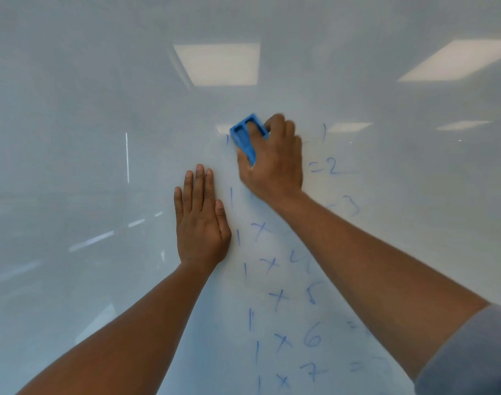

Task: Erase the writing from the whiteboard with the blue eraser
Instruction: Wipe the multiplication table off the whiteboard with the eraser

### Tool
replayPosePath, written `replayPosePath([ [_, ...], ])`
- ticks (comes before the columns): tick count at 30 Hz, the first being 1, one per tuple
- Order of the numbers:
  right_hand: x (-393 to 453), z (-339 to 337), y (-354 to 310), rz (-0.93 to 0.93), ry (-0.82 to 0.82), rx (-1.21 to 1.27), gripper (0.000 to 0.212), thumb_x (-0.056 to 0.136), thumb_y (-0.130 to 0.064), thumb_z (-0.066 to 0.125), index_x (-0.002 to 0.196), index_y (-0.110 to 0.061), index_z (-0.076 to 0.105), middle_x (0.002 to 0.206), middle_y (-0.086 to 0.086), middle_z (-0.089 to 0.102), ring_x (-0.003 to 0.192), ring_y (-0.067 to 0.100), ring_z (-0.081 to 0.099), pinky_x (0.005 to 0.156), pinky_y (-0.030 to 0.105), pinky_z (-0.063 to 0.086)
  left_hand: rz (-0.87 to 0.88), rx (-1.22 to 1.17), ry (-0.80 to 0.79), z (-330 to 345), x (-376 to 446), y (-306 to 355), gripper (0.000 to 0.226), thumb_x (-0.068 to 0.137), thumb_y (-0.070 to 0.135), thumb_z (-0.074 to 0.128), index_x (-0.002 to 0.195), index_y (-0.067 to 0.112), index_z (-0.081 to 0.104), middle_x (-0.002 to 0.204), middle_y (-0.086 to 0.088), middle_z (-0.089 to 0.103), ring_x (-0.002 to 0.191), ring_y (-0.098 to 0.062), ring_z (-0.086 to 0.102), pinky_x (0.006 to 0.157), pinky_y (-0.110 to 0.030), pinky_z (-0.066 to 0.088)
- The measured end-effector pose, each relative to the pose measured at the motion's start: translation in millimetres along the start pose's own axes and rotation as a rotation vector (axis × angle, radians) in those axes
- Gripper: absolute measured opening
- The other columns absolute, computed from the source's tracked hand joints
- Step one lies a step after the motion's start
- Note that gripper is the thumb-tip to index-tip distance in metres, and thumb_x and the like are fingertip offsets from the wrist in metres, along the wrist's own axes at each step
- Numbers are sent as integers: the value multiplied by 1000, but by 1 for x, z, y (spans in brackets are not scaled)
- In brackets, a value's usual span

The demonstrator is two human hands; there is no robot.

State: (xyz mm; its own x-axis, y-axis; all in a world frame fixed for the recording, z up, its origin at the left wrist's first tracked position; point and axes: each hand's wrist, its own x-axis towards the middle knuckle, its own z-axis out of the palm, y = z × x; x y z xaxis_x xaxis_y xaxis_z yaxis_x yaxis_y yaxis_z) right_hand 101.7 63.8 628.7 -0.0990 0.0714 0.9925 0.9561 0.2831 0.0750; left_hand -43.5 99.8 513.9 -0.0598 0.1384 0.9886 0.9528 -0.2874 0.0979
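The room is bright and even. Ceiling lamps reflect as pale rectangles on the glossy whiteboard (72, 166), which gives soft glare. The right hand (275, 163) looks slightly blurred, and the edges of the picture bend a little.

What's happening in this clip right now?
A person is wiping a whiteboard. The right hand presses the blue eraser near the top of a column of blue multiplication writing, while the left hand rests flat on the board beside it. Most of the sums below remain legible, so the job is far from finished.
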Motion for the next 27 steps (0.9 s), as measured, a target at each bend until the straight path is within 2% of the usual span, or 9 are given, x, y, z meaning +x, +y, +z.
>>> replayPosePath([
  [3,-36,8,-15,-150,-53,-19,53,86,-44,52,131,-17,54,113,10,50,99,28,47,78,41,39,10,-13,4,-1,0,0,58,105,27,19,160,10,15,169,-4,10,157,-18,2,128,-42,3],
  [6,-53,9,-9,-219,-62,-20,52,84,-45,53,129,-19,56,112,8,52,99,26,50,79,41,36,12,-25,7,-2,-1,1,58,105,27,20,160,9,16,169,-5,11,157,-18,3,128,-41,3],
  [8,-43,5,4,-169,-28,-41,52,83,-45,56,127,-19,57,111,9,52,98,28,50,80,41,35,12,-26,12,-3,0,1,58,105,26,22,160,9,16,169,-4,11,157,-18,3,128,-42,3],
  [12,-6,-7,37,82,57,-8,45,85,-41,59,123,-16,58,109,13,50,98,31,48,78,42,38,1,-29,17,-2,1,1,58,104,24,24,160,10,16,169,-3,11,157,-18,3,128,-42,4],
  [17,-6,-7,29,141,78,56,43,86,-40,59,119,-12,58,107,13,47,97,30,46,75,44,45,3,-27,17,-1,0,0,59,104,24,24,160,11,15,169,-2,11,157,-17,2,128,-42,3],
  [22,-48,5,1,-97,-24,18,52,83,-43,57,127,-14,56,108,12,50,93,29,47,72,41,42,11,-24,16,-1,0,-1,58,105,25,23,160,10,16,169,-3,11,157,-18,4,128,-43,5],
  [25,-70,8,2,-312,-69,39,52,82,-43,56,125,-13,58,108,11,52,92,27,48,73,42,43,24,-30,12,-2,1,-2,58,105,24,25,160,9,17,169,-4,12,157,-19,4,128,-43,6],
  [27,-75,6,11,-384,-76,18,53,81,-43,55,126,-14,59,110,11,54,92,28,49,74,41,42,26,-36,9,-2,0,-2,58,104,23,25,160,10,16,169,-4,11,157,-19,4,128,-43,5],
])
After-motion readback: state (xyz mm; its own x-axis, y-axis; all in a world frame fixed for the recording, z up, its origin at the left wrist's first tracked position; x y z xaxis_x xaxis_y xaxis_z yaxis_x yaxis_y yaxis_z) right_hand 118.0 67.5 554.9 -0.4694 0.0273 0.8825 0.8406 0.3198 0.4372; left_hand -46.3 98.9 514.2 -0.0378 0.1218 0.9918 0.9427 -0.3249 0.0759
